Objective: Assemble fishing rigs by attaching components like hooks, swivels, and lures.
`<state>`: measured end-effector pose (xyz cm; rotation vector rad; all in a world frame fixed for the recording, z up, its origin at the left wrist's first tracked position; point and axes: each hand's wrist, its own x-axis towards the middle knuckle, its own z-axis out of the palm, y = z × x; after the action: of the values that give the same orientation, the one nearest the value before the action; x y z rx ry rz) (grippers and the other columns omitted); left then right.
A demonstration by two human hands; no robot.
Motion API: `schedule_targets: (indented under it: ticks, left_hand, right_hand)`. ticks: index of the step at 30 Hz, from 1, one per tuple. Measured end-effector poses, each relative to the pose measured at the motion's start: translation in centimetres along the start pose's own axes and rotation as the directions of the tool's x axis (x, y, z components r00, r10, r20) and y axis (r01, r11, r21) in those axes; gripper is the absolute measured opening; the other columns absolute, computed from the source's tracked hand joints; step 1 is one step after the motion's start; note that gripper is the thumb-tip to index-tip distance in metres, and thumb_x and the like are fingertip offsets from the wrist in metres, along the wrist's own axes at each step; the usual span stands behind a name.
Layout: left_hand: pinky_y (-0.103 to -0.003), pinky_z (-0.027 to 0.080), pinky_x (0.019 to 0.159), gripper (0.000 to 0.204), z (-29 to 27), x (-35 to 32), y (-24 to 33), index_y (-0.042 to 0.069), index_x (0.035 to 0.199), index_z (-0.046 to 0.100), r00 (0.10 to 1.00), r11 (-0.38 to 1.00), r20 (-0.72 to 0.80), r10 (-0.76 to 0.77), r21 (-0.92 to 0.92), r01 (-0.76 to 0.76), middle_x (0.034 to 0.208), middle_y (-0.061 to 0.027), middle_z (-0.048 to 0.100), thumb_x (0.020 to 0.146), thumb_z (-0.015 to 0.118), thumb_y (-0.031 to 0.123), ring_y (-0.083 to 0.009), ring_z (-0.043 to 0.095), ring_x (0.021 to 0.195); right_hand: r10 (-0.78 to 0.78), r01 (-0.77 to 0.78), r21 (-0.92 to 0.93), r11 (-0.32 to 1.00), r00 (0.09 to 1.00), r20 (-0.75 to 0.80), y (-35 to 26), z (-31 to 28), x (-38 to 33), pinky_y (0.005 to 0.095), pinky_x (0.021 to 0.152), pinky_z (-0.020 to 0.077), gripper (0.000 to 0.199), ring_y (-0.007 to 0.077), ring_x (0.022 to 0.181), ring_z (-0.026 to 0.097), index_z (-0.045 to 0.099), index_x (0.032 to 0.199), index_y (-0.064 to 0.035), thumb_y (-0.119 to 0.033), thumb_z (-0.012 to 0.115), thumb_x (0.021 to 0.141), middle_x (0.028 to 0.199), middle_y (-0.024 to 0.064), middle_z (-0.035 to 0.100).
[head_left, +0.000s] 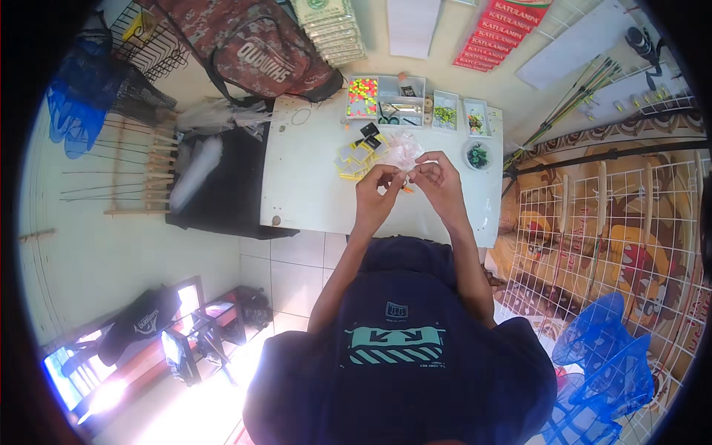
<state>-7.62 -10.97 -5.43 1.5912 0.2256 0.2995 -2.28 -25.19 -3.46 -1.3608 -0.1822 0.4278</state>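
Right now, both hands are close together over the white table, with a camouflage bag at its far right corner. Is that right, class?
No: the head view shows the camouflage bag at the far left corner. The left hand and right hand are close together over the white table.

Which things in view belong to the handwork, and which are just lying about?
Likely in use:
Left hand and right hand, fingertips close together; anything pinched is unclear
Crumpled clear plastic
Small orange piece below the fingertips
Yellow-edged flat packets, possibly

Seemingly just lying about:
Brown camouflage fabric bag
Blue mesh nets, lower right
Bundle of thin greenish rods
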Motion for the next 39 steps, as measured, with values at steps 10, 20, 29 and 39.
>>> schedule_targets:
  ticks: [10,20,29,39]
  left_hand:
    - [-0.022,0.043,0.059,0.013,-7.5,2.0,-0.4,-0.002,0.089,0.064,0.994,0.976,0.013,0.112,0.188,-0.113,0.077,-0.0047,0.065,0.087,0.068,0.011,-0.0059,0.053,0.065]
    - [-0.023,0.046,0.069,0.017,-15.6,3.6,-7.0,-0.003,0.096,0.066,0.969,0.969,-0.021,-0.247,0.021,0.248,0.081,-0.0033,0.066,0.089,0.067,0.012,-0.0068,0.058,0.076]
    - [-0.023,0.047,0.059,0.025,-17.9,6.9,-14.3,0.002,0.091,0.072,0.964,0.946,-0.101,-0.245,0.194,0.26,0.071,-0.0036,0.067,0.086,0.071,0.027,-0.0084,0.06,0.059]
    - [-0.042,0.045,0.092,0.054,-21.3,8.3,-19.8,0.006,0.14,0.042,0.981,0.707,0.14,-0.134,0.707,-0.004,0.128,-0.0225,0.042,0.089,0.059,0.014,-0.0343,0.051,0.107]
  right_hand:
    - [0.02,-0.021,-0.022,1.0,0.999,-0.046,2.7,7.1,2.5,0.0191,0.066,0.044,0.024,0.0058,0.075,0.059,0.054,0.103,-0.0024,0.001,0.067,0.084,0.082,0.0049,0.065]
    - [0.119,-0.12,-0.004,0.993,0.987,-0.108,8.9,12.8,6.1,0.0244,0.068,0.0513,0.022,0.01,0.073,0.063,0.055,0.098,-0.0019,0.001,0.069,0.081,0.081,0.0082,0.067]
    - [-0.035,-0.059,-0.266,0.962,0.94,-0.339,17.4,13.4,8.2,0.0254,0.062,0.0515,0.021,0.013,0.072,0.065,0.061,0.107,-0.0061,-0.015,0.064,0.088,0.094,0.007,0.069]
    - [0.153,-0.272,-0.311,0.911,0.921,-0.358,20.3,12.4,5.7,0.0253,0.062,0.0522,0.019,0.0121,0.07,0.064,0.061,0.107,-0.0053,-0.005,0.059,0.088,0.088,0.0088,0.07]
